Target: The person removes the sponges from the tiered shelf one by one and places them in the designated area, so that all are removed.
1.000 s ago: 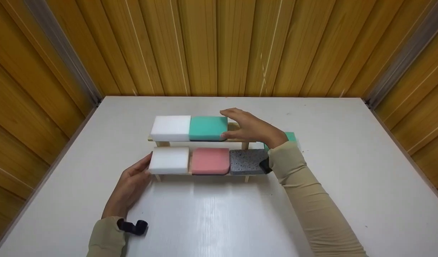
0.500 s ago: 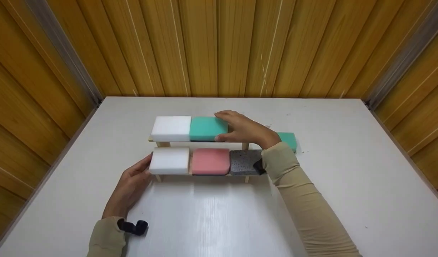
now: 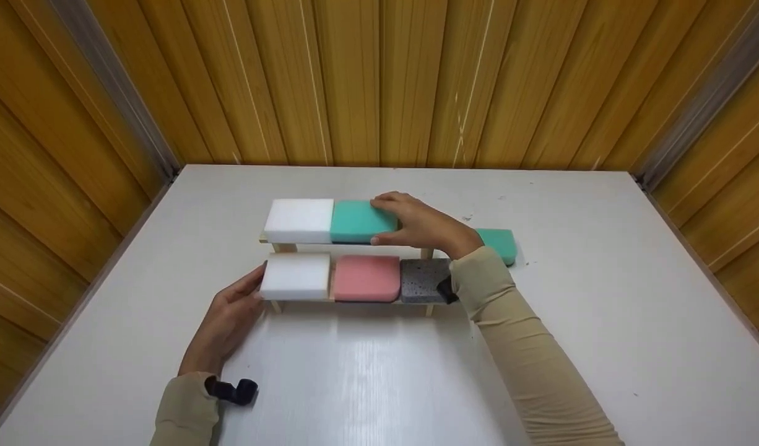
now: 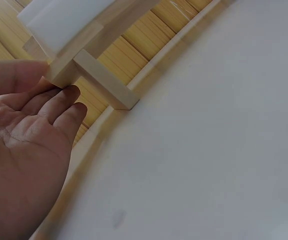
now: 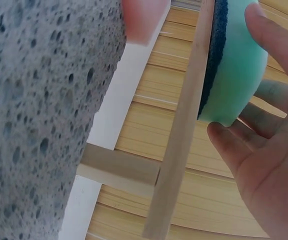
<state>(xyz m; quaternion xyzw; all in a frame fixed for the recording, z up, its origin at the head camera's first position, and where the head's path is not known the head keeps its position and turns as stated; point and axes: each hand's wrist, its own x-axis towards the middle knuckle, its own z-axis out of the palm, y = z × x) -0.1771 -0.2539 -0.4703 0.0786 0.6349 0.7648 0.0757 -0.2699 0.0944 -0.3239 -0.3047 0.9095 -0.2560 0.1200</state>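
A two-tier wooden rack [image 3: 285, 248] stands on the white table. On its upper shelf, a white foam block [image 3: 299, 219] sits beside a green sponge [image 3: 353, 222] with a dark scouring layer underneath. My right hand [image 3: 426, 224] holds that sponge at its right end, thumb in front and fingers behind; the right wrist view shows the fingers bent around the sponge [image 5: 241, 65]. Below are another white block [image 3: 294, 275], a pink sponge [image 3: 367, 277] and a grey pumice-like block [image 3: 421, 279]. My left hand [image 3: 231, 316] pinches the lower shelf's left end, beside a rack leg [image 4: 106, 82].
A second green sponge [image 3: 498, 246] lies on the table [image 3: 602, 297] right of the rack, partly behind my right wrist. Wood-patterned panels [image 3: 404, 80] rise behind the table and at both sides.
My right hand has shifted slightly left and come further around the green sponge, uncovering more of the second green sponge. My left hand keeps its place on the rack.
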